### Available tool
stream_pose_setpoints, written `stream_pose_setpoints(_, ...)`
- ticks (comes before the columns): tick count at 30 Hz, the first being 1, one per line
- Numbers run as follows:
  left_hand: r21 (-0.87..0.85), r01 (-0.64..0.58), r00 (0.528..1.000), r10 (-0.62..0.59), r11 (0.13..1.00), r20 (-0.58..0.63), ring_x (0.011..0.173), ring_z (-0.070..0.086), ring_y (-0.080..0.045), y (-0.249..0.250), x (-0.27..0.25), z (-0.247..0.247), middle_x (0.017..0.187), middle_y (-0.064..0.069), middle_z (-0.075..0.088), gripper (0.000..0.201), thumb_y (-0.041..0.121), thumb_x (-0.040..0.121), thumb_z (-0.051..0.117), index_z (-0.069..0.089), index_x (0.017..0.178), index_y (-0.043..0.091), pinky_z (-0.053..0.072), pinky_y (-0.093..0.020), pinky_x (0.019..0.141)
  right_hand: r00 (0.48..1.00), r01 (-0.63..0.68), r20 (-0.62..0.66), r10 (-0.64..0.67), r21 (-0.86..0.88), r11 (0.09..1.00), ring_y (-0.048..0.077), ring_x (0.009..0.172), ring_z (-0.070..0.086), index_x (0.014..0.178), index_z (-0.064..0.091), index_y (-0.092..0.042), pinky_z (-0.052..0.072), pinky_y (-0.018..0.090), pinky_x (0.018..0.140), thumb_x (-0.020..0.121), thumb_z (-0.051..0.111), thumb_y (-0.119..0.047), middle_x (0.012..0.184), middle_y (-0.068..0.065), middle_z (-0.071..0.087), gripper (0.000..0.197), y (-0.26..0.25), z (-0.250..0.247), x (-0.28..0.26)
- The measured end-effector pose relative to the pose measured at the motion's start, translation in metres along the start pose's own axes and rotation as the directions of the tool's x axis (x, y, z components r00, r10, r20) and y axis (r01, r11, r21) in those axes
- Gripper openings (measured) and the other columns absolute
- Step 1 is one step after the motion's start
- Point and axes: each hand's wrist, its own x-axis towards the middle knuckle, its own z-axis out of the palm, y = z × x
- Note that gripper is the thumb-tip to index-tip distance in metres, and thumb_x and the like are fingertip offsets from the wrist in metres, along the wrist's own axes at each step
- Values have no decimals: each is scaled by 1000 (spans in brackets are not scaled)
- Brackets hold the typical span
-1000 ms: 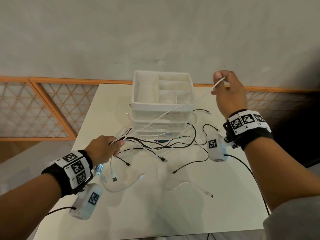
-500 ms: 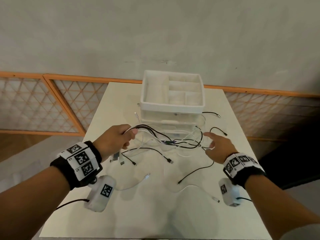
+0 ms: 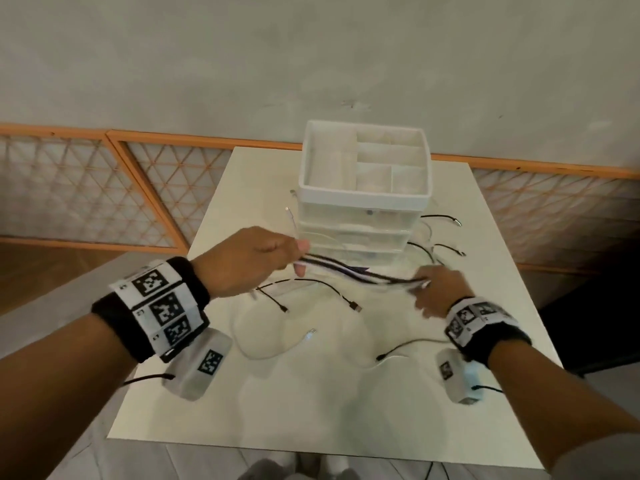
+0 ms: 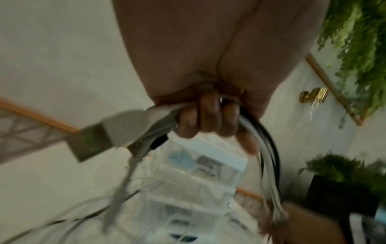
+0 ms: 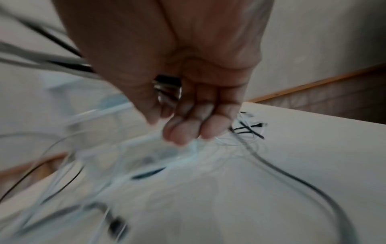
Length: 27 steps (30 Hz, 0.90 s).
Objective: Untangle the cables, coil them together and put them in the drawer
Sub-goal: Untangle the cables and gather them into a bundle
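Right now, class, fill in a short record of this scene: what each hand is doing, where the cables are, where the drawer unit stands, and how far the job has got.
left hand: grips one end of the cable bundle, fingers curled round it
right hand: holds the bundle's other end
bundle: black and white cables, stretched between the hands above the table
loose cables: several lie on the table
drawer unit: at the table's far side, drawers closed
progress: nothing coiled or stowed yet

cables (image 3: 360, 275) on table (image 3: 485, 271), before drawer unit (image 3: 363, 216)
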Motion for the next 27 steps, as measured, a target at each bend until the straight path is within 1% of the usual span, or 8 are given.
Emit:
stream_pose_setpoints(3, 292, 40, 976, -99, 956, 191, 62, 48, -5, -27, -5, 11, 62, 10, 52, 32, 47, 99, 45, 73, 90, 35, 36, -17, 65, 866, 126, -490, -96, 27, 992, 28, 81, 66, 92, 67, -13, 50, 33, 83, 90, 68, -27, 83, 4, 70, 13, 15, -23, 9)
stream_pose_setpoints(6, 388, 119, 968, -194, 914, 160, 77, 54, -8, -47, -1, 39, 77, 17, 58, 28, 27, 102, 42, 69, 93, 30, 35, -18, 71, 753, 374, -612, -241, 98, 922, 19, 83, 62, 101, 64, -15, 46, 27, 81, 85, 74, -19, 115, -4, 66, 19, 12, -20, 11)
stream_pose_setpoints(8, 413, 175, 972, -223, 894, 70, 81, 51, -11, -53, 2, 53, 80, 19, 57, 29, 18, 101, 40, 67, 94, 26, 35, -19, 69, 805, 375, -531, -265, 109, 921, 19, 87, 64, 109, 60, -20, 49, 30, 83, 83, 75, -15, 130, 0, 62, 31, 16, -11, 16)
stream_pose_setpoints(11, 359, 256, 965, -260, 898, -39, 81, 51, -15, -61, 2, 58, 87, 12, 58, 28, 11, 99, 39, 63, 87, 21, 35, -22, 68, 952, 167, -282, -120, 149, 975, 28, 94, 65, 134, 47, -31, 48, 35, 93, 86, 72, -26, 117, 1, 62, 54, 28, 7, 14)
stream_pose_setpoints(13, 300, 289, 957, -275, 909, -89, 82, 51, -15, -64, 2, 56, 87, 10, 57, 30, 8, 99, 38, 66, 89, 15, 36, -18, 64, 981, 69, -186, -49, 105, 992, 26, 95, 65, 142, 35, -34, 49, 37, 95, 87, 71, -31, 108, -4, 63, 66, 33, 23, 5)
stream_pose_setpoints(18, 229, 312, 950, -297, 922, -100, 82, 48, -15, -63, 4, 49, 90, 8, 55, 28, 14, 101, 40, 63, 85, 15, 32, -17, 61, 939, 320, -123, -321, -24, 947, 8, 70, 63, 103, 56, -36, 52, 32, 77, 84, 60, -30, 79, -17, 67, 20, 4, 83, -20)
stream_pose_setpoints(23, 248, 310, 949, -316, 918, -13, 76, 49, -18, -60, 1, 55, 72, 7, 50, 33, 39, 98, 52, 44, 68, 26, 32, -30, 65, 813, 569, 266, -518, -175, 803, 22, 129, 49, 134, 53, -32, 42, 39, 106, 93, 52, -28, 144, -5, 47, 41, -54, 149, -38)
stream_pose_setpoints(27, 213, 346, 935, -353, 914, -2, 82, 53, -25, -67, -8, 65, 76, 2, 51, 30, 39, 100, 48, 48, 76, 20, 34, -29, 71, 786, 606, 371, -495, -298, 738, 28, 133, 42, 145, 39, -28, 41, 43, 106, 95, 55, -21, 154, 2, 32, 53, -70, 175, -41)
